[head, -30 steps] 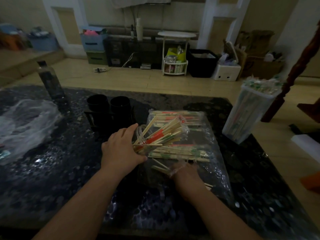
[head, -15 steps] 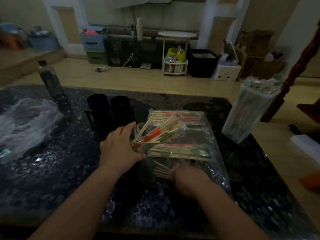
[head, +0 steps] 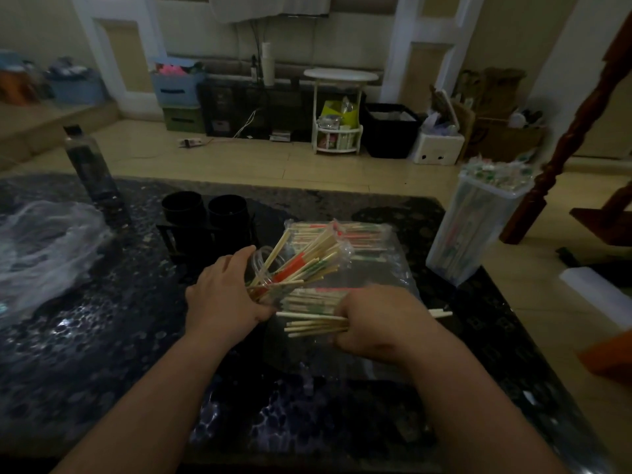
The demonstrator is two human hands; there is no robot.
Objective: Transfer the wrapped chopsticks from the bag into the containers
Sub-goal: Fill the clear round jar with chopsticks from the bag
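Compared with half a second ago, find the right hand (head: 379, 319) higher and further from the body, up off the near end of the bag (head: 393, 268) and drawn about level with the left hand (head: 222, 297); left hand almost unmoved.

See the right hand clenched round a bundle of wrapped chopsticks (head: 316, 325), fingers curled under, pale ends poking out leftward from the fist and one pale tip showing on the other side of it.

See the left hand wrapped round a clear round container (head: 257, 268), fingers over its far side, thumb on the near side. Container tipped toward the right, with a fan of chopsticks (head: 307, 265) (some banded red or green) sticking out of its mouth. Bundle ends just beside that container, only a small gap between the two hands.

Beneath both, the clear bag lying flat on the dark speckled table (head: 102, 336), with loose wrapped chopsticks (head: 345, 230) lined up at its far end.

At the table's right edge, a tall clear container (head: 475, 227), packed full of wrapped sticks.

Behind the left hand, two black cups (head: 205, 210) side by side. Further left, a dark bottle (head: 90, 165) standing, and a crumpled sheet of clear plastic (head: 44, 248).
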